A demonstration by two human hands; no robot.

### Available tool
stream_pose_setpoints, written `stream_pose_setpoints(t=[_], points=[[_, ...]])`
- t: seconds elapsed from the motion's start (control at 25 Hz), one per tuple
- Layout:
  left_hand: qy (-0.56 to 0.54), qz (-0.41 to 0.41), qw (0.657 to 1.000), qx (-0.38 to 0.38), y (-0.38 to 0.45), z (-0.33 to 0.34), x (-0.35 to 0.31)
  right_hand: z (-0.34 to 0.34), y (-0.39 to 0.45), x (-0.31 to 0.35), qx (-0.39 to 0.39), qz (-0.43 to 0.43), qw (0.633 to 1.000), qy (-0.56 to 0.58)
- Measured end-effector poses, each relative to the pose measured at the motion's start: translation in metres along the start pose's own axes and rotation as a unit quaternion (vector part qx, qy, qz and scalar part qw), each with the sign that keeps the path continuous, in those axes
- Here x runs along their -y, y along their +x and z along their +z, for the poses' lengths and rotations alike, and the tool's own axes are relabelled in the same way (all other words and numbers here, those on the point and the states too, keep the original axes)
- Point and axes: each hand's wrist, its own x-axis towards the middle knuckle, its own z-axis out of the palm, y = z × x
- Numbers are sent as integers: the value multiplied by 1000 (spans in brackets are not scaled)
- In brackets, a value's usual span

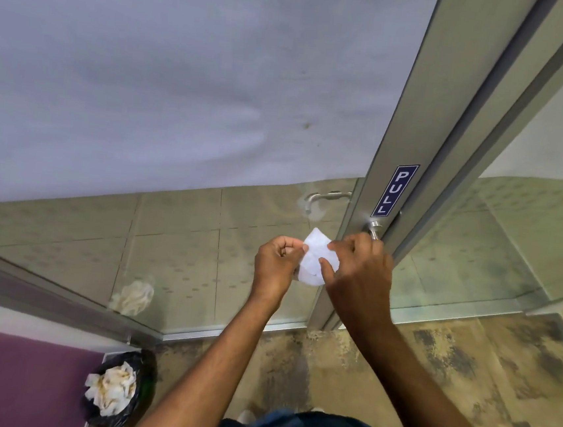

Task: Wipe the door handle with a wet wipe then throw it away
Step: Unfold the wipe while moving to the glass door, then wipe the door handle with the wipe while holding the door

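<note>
Head view: one wipe, one door handle, one bin. Left hand and right hand both pinch wipe, spread between them, just below handle. Arms extended forward. Bin floor-level, far left.

Wipe: white, thin, partly unfolded and creased; it was held up in the air between two hands, pinched at its left and right edges, just left of and below the handle.
Handle: silver metal lever on the grey door frame, right under a blue PULL sign; only its round base and a short stub showed, the rest hidden behind a hand.
Bin: black-lined, stuffed with crumpled stained paper, on the floor at lower left, well apart from the wipe.
</note>
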Motion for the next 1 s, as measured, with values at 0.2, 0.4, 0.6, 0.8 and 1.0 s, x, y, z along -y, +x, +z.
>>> stream_pose_setpoints(t=[0.2, 0.4, 0.6, 0.8, 1.0], points=[[46, 9, 999, 8, 11, 2, 5, 12, -6, 33, 16, -48, 996, -68], [135, 94, 986, -5, -2, -13, -5, 27, -5, 51, 7, -24, 985, -169], [226, 304, 923, -63, -22, -34, -34, 35, 6, 50, -37, -23, 994, -100], [266, 535, 793, -120, -25, -46, -82, 31, 28, 47, 97, 47, 994, -30], [351, 629, 674, -163, -7, -47, -122, 35, 33, 41, 167, 11, 981, -95]])
